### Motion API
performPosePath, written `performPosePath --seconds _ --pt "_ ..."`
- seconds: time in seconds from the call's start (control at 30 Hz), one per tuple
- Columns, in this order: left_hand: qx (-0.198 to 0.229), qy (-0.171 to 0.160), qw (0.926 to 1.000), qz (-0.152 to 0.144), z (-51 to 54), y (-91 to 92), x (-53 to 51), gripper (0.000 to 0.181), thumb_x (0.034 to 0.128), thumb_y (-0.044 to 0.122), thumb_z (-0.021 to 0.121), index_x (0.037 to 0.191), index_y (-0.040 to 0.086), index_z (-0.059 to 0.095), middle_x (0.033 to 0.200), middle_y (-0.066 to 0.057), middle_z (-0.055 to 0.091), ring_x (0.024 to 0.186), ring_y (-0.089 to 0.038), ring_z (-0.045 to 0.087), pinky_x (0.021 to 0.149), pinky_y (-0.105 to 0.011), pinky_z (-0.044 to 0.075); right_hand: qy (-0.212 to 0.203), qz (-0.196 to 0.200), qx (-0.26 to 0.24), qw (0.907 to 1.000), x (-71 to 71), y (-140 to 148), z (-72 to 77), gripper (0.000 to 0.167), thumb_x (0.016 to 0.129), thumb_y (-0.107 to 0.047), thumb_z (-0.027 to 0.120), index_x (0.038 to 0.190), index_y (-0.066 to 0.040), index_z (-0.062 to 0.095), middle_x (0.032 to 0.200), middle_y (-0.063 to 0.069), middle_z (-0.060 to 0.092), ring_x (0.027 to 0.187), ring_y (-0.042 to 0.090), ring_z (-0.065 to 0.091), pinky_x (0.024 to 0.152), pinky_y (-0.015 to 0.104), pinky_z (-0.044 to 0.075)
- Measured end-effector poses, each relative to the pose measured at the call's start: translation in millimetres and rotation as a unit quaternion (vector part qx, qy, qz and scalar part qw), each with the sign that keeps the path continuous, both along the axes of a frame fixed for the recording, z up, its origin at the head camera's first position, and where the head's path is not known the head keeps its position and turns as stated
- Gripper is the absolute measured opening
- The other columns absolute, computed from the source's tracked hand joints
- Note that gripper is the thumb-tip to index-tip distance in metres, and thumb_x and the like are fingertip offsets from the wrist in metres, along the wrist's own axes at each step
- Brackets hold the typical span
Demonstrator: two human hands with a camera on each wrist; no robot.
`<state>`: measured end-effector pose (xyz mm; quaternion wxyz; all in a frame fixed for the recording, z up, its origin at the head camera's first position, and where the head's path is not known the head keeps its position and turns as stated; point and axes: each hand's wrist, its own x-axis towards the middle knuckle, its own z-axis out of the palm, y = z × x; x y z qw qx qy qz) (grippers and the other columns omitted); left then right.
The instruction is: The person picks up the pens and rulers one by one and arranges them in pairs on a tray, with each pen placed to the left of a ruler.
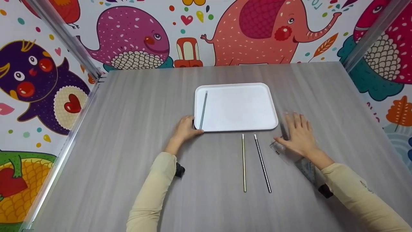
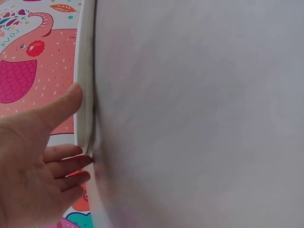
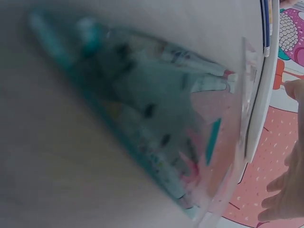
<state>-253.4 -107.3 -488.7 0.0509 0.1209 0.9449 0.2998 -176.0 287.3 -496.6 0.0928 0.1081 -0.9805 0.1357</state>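
The left grip rests at the near-left corner of the white tray, thumb on the near edge, fingers loosely extended beside the left side. A bluish pencil lies inside the tray, close to that grip. The right grip is spread open, apart from the tray and over a clear pouch; whether they touch cannot be told. Between the hands, a gold pencil and a dark pencil lie on the desk. The pouch's print is too blurred to read; the wall print reads "LOVE".
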Motion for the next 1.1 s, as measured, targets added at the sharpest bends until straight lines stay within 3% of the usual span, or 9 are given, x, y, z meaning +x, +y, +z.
performPosePath --seconds 0.2,0.6,0.83,1.1 --pt "0.001 -0.001 1.0 -0.006 0.2 2.2 0.7 0.052 0.072 0.023 0.076 0.112 -0.005 0.057 0.11 -0.018 0.057 0.105 -0.03 0.051 0.092 -0.04 0.039 -0.023 -0.025 -0.015 0.9993 3.1 7.8 -1.9 0.097 0.074 -0.052 0.063 0.139 0.005 0.019 0.138 0.036 0.019 0.125 0.055 0.014 0.096 0.067 0.014" --pt "-0.002 0.011 0.9999 -0.008 -1.4 0.1 0.0 0.051 0.0711 0.023 0.077 0.11 -0.005 0.058 0.11 -0.019 0.058 0.107 -0.031 0.05 0.093 -0.04 0.038 -0.061 -0.134 -0.065 0.9869 3.7 20.9 3.7 0.104 0.07 -0.048 0.069 0.13 0.021 0.019 0.126 0.046 0.024 0.117 0.06 0.021 0.094 0.065 0.018" --pt "-0.01 0.004 0.9999 -0.007 -0.9 0.2 -0.4 0.053 0.0717 0.024 0.077 0.111 -0.005 0.056 0.111 -0.02 0.057 0.108 -0.032 0.049 0.094 -0.04 0.037 -0.099 -0.175 -0.058 0.9779 2.7 27.2 9.4 0.091 0.075 -0.038 0.067 0.127 0.024 0.024 0.118 0.047 0.027 0.109 0.059 0.026 0.088 0.065 0.025" --pt "-0.004 -0.001 1.0 -0.002 -1.8 0.0 -0.1 0.053 0.0719 0.023 0.076 0.111 -0.005 0.056 0.112 -0.02 0.056 0.109 -0.031 0.049 0.095 -0.039 0.037 -0.14 -0.175 -0.044 0.9735 2.4 29.4 10.0 0.075 0.081 -0.035 0.062 0.117 0.025 0.037 0.108 0.045 0.034 0.101 0.056 0.032 0.08 0.063 0.03"
